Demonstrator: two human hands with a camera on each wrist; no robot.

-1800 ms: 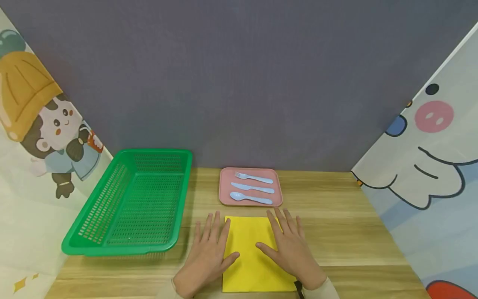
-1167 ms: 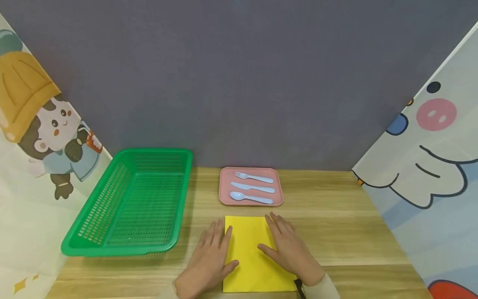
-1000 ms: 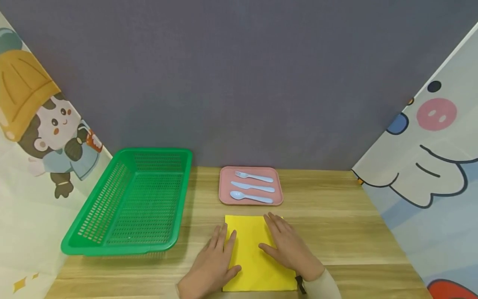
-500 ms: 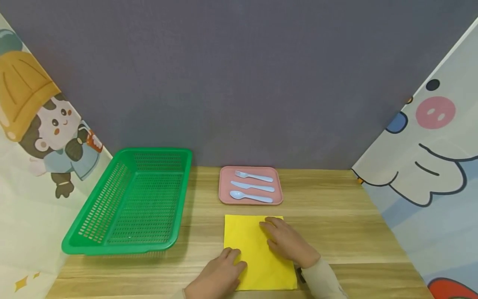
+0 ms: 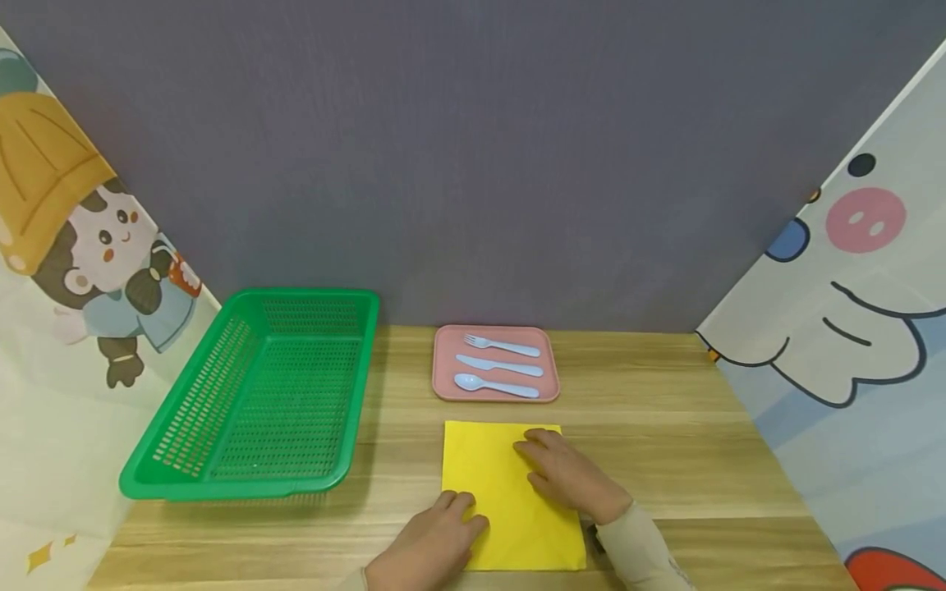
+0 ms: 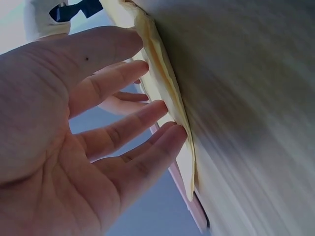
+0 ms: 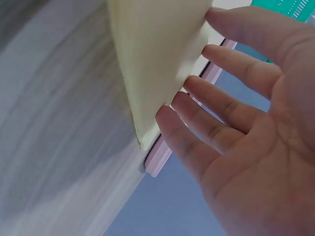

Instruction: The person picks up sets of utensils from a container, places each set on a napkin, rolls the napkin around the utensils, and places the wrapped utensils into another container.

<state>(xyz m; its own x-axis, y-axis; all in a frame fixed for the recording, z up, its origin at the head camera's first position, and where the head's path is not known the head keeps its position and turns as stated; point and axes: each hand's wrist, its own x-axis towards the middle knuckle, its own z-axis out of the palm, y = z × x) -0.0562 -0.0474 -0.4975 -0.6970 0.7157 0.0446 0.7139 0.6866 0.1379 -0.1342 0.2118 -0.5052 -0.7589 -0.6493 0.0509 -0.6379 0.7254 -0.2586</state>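
A yellow cloth [image 5: 510, 513], folded into a flat rectangle, lies on the wooden table. My left hand [image 5: 436, 538] rests its fingertips on the cloth's near left part, and the left wrist view shows the thumb and fingers spread along the layered edge of the cloth [image 6: 158, 56]. Farther up on the right side, my right hand [image 5: 575, 478] touches the cloth with slightly bent fingers. In the right wrist view its fingertips are in a row on the cloth [image 7: 152, 54], with the palm raised off it.
Beyond the cloth sits a pink tray [image 5: 446, 361] bearing a light blue fork [image 5: 506, 345], knife [image 5: 502, 366] and spoon [image 5: 498, 386]. At the left stands a green plastic basket [image 5: 236, 490]. A grey panel [image 5: 473, 164] closes off the back, with printed sheets at both sides.
From lying flat along the cloth's sides, both hands have bent their fingers. The left has drawn back toward the near edge and inward; the right has shifted slightly inward. The cloth stays put.
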